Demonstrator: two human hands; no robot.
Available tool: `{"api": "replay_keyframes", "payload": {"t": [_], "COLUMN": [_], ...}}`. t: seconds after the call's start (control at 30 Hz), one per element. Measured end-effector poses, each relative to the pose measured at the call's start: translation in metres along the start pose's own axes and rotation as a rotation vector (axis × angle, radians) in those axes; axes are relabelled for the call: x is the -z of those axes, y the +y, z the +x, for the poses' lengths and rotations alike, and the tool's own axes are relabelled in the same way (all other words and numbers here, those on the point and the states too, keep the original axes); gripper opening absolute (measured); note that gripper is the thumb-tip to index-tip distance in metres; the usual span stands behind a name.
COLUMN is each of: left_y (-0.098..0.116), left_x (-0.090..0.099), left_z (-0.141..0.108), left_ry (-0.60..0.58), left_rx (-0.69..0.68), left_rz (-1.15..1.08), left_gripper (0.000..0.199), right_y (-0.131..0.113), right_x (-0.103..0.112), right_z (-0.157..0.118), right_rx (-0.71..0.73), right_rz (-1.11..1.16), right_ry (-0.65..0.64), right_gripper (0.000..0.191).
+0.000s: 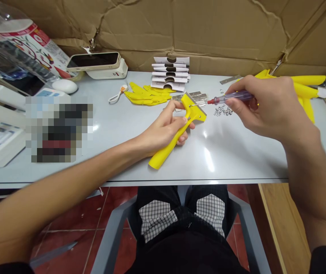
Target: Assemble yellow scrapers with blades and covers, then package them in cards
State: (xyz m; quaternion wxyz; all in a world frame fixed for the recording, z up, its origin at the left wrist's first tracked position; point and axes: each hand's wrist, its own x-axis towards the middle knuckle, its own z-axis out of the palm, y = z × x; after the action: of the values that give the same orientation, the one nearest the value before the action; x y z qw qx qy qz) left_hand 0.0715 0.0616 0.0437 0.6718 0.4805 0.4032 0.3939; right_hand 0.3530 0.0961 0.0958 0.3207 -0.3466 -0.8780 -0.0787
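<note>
My left hand is wrapped round the neck of a yellow scraper, whose wide head carries a thin metal blade along its edge. The scraper is tilted, head up and away from me, handle end toward me. In my right hand is a screwdriver with a clear purplish handle and red collar. Its shaft reaches left to the scraper's head, and the tip meets the head near a screw. Small screws lie loose below the screwdriver. Behind the scraper are metal blades and a pile of flat yellow pieces.
White folded sleeves are stacked by the cardboard wall. More yellow scrapers lie at right. At left are a phone on a white box, a white mouse, a cable and a paper-roll pack.
</note>
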Motion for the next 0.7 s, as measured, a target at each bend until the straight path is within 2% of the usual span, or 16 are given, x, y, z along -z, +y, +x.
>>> {"api": "replay_keyframes", "payload": {"t": [0.2, 0.4, 0.47, 0.57, 0.63, 0.7], "left_y": [0.0, 0.0, 0.0, 0.001, 0.001, 0.0], "left_x": [-0.001, 0.0, 0.0, 0.0, 0.0, 0.001], "left_z": [0.0, 0.001, 0.0, 0.0, 0.0, 0.001], "left_ry": [-0.009, -0.016, -0.021, -0.009, -0.007, -0.012], "left_rx": [0.003, -0.002, -0.004, 0.004, 0.008, 0.009], "left_rz": [-0.025, -0.014, -0.013, -0.011, -0.024, -0.039], "left_gripper": [0.034, 0.032, 0.032, 0.031, 0.033, 0.036], "right_y": [-0.008, -0.009, -0.01, -0.014, -0.017, -0.018], "right_x": [0.001, 0.003, 0.004, 0.008, 0.01, 0.01], "right_z": [-0.002, 0.0, 0.002, 0.004, 0.004, 0.003], "right_rx": [-0.029, -0.041, -0.068, -0.107, -0.121, -0.132], "right_rz": [0.056, 0.011, -0.004, 0.041, 0.093, 0.123], "right_ry": [-0.074, -0.067, -0.09, -0.154, -0.176, -0.189], "right_gripper": [0.026, 0.012, 0.016, 0.012, 0.027, 0.031]}}
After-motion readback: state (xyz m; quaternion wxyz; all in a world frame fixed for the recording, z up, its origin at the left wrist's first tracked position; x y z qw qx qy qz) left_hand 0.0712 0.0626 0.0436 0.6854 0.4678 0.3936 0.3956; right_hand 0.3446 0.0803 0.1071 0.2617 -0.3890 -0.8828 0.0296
